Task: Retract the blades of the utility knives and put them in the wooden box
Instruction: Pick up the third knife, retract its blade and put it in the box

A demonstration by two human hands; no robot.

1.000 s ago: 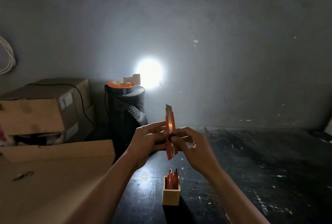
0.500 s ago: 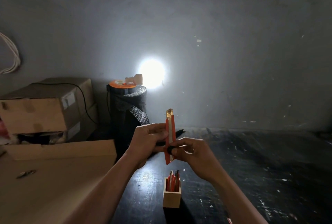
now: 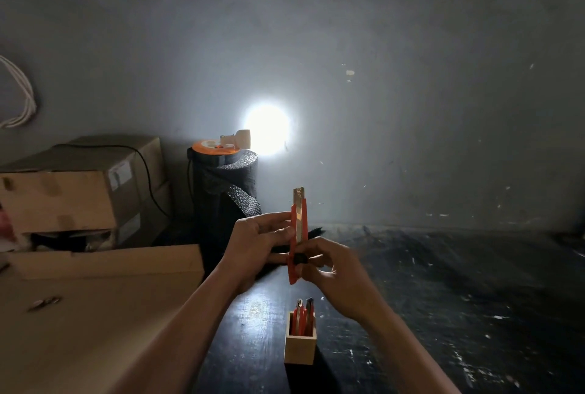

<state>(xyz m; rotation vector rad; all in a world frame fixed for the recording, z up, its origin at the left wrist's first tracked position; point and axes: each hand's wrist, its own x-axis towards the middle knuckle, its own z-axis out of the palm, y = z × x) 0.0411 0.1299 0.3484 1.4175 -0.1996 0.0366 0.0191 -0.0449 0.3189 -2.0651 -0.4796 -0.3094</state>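
Centre of frame: an orange utility knife (image 3: pixel 298 235) is held upright above the dark table (image 3: pixel 443 283), a short length of blade showing at its top; left hand (image 3: pixel 256 245) grasps the body from the left side; right hand (image 3: pixel 332 270) grips the lower part, thumb at the black slider. Lower centre: the wooden box (image 3: pixel 300 347) stands on the table, directly below the hands, holding other orange knives (image 3: pixel 304 314) upright. Left of frame: cardboard boxes (image 3: pixel 79 184) carry white labels, writing illegible.
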